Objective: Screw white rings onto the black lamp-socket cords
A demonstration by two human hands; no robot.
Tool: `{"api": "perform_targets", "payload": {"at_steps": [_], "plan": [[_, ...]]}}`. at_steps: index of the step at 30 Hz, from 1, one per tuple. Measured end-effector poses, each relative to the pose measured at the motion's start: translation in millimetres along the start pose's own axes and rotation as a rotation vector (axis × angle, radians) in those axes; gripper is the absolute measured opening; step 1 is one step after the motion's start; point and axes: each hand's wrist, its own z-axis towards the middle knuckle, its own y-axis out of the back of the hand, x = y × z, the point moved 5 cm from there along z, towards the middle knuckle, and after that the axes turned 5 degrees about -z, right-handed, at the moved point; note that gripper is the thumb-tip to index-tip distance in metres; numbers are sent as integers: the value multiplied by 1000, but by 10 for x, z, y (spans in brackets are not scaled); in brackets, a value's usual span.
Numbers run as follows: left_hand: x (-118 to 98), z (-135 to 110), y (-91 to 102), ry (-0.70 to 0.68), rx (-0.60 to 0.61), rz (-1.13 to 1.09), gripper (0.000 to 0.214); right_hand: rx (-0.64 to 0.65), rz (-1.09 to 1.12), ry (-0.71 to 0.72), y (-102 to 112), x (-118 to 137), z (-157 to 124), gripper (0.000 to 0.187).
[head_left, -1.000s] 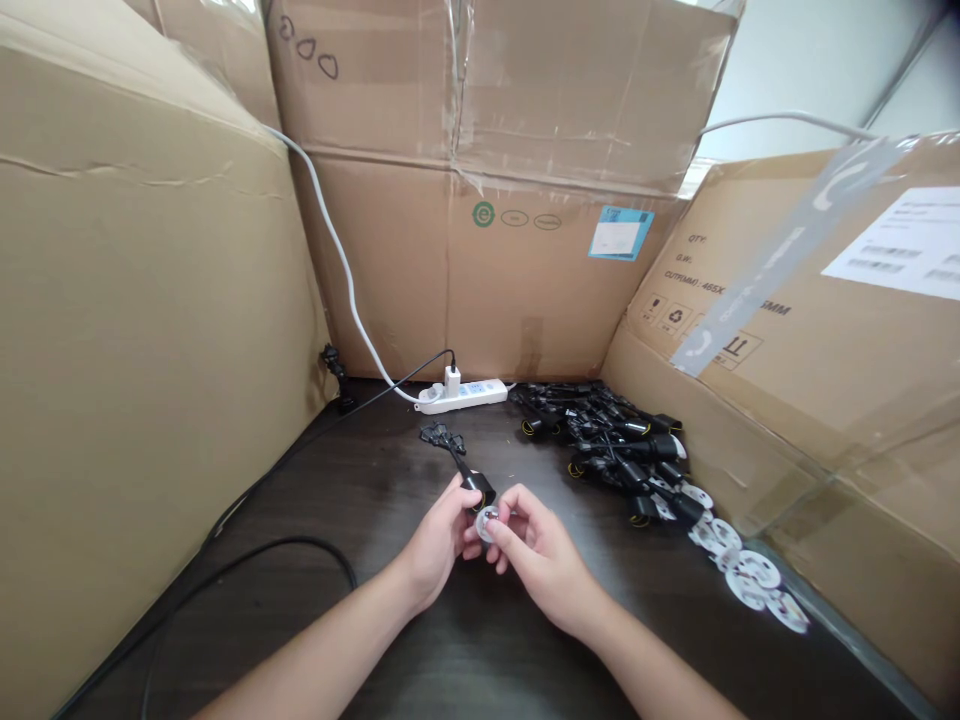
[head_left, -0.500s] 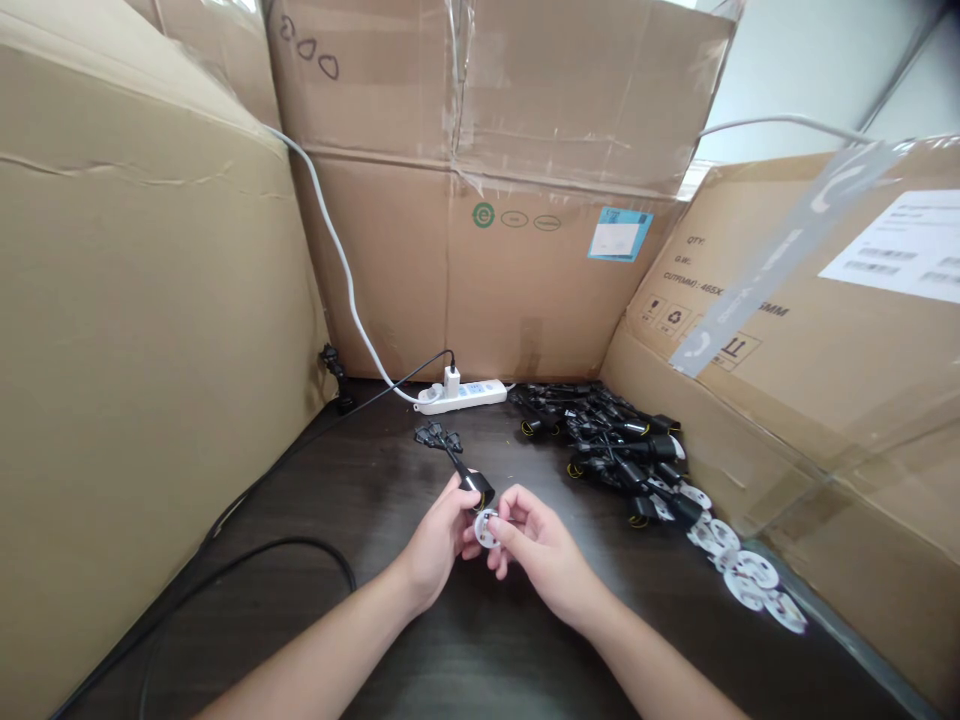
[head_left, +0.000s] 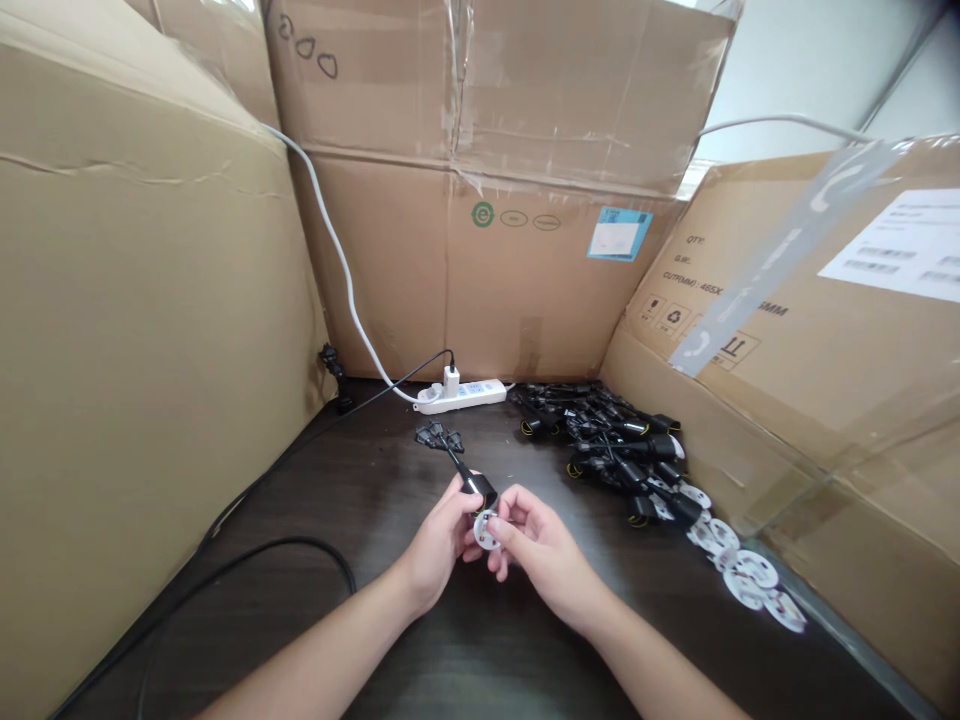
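Tall brown cardboard boxes [head_left: 375, 260] wall in my view on three sides, and between them lies a dark wood-grain table [head_left: 465, 650]. On its far right I see a heap of black plastic cup-ended cable pieces [head_left: 622, 440], trailing off into a run of flat white round boards [head_left: 750, 575]. The left hand [head_left: 435, 545] is closed around another black, glossy, cup-ended piece [head_left: 480, 488] above the near middle of the table, thumb on the cup and fingers curled beneath. The right hand [head_left: 544, 555] pinches a small white round disc [head_left: 484, 532] just below the cup's mouth, thumb across its face; whether it grips a lead too, I cannot tell. To do this well, I would brace the cup firmly with the left hand, hold the disc by its edge so its face shows, and leave slack in the thin yellow wire [head_left: 481, 511] at the mouth, since a tug could strain it. The piece's long axis slants from far left to near right: its stem and bunched black cable point away from me, its open mouth towards the right hand. The disc's face tips up at the camera.
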Motion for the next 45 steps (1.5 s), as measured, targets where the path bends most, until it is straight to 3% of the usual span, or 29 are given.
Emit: {"api": "perform_targets", "payload": {"at_steps": [11,21,28,34,38,45], "plan": [[18,-1,-11,-5,18,41,24,6,50,-13,-18,2,-7,45],[39,3,23,-11,5,40,24,-25,301,-120,-25,41,-46,40],[54,15,46,-3,-21,38,26,-126,403,-118,-7,40,-62,36],[78,50,111,-26,-112,85,26,-196,468,-136,1,70,-71,36],[66,62,124,-50,-184,121,33,-213,475,-106,36,103,-82,35],[52,29,85,-8,-134,38,35,-190,438,-23,50,138,-94,32]]}}
